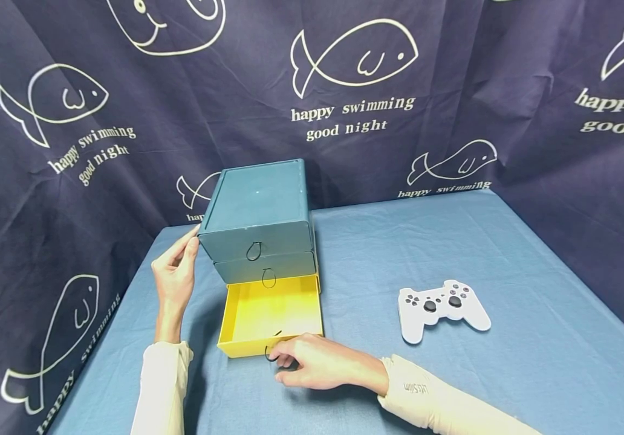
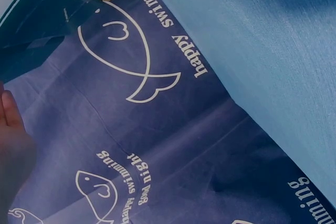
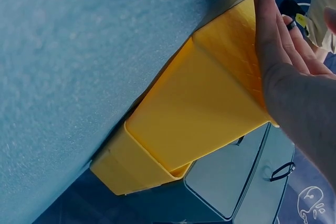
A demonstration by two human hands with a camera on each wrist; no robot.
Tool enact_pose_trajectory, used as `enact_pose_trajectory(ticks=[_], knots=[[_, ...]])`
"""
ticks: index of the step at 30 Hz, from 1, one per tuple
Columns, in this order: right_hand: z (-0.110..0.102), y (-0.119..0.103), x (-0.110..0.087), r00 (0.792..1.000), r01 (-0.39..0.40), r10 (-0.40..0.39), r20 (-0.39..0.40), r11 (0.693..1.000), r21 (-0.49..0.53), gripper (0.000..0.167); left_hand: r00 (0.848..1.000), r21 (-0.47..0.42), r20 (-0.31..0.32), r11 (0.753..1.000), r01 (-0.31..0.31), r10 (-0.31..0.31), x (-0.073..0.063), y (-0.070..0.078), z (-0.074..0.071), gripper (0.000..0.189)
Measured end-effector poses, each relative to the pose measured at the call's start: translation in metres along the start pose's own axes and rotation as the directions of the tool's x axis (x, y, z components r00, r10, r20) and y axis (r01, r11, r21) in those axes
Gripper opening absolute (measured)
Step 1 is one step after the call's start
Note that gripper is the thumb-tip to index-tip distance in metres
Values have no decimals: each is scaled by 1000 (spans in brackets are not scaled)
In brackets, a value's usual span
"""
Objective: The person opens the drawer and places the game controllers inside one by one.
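A stacked drawer unit (image 1: 257, 199) stands on the table, with teal upper drawers and black cord loops on their fronts. Its bottom yellow drawer (image 1: 274, 305) is pulled out and looks empty inside. My right hand (image 1: 323, 362) is at that drawer's front, bent fingers hooked at the black pull loop (image 1: 268, 353). In the right wrist view, the fingers lie along the yellow front. My left hand (image 1: 175, 278) touches the unit's upper left front corner with fairly straight fingers and thumb. Only part of this hand (image 2: 16, 145) shows in the left wrist view.
To the right lies a white game controller (image 1: 442, 308) on the blue tablecloth (image 1: 366, 254). A dark blue curtain (image 1: 355, 157) with white fish drawings hangs behind the table and along its sides.
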State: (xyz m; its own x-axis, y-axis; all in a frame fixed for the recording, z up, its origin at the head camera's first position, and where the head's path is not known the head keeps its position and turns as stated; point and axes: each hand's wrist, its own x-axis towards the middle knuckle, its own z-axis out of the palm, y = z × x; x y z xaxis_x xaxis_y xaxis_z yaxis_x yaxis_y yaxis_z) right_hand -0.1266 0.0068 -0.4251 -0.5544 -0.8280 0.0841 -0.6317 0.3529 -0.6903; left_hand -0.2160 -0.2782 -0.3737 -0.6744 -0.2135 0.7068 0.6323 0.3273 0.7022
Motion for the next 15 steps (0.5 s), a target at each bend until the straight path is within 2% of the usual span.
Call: enact_pose_trajectory(ticks=[8,15], knots=[[-2,1,-3,1000,29,-30,9,999,25,29,1000,7,-1,1000,9,-9,0,-1,0,29],[-8,2,-12,998,62,-61,-15,993,98,30,1000,4,0,1000,18,-18,0,1,0,29]])
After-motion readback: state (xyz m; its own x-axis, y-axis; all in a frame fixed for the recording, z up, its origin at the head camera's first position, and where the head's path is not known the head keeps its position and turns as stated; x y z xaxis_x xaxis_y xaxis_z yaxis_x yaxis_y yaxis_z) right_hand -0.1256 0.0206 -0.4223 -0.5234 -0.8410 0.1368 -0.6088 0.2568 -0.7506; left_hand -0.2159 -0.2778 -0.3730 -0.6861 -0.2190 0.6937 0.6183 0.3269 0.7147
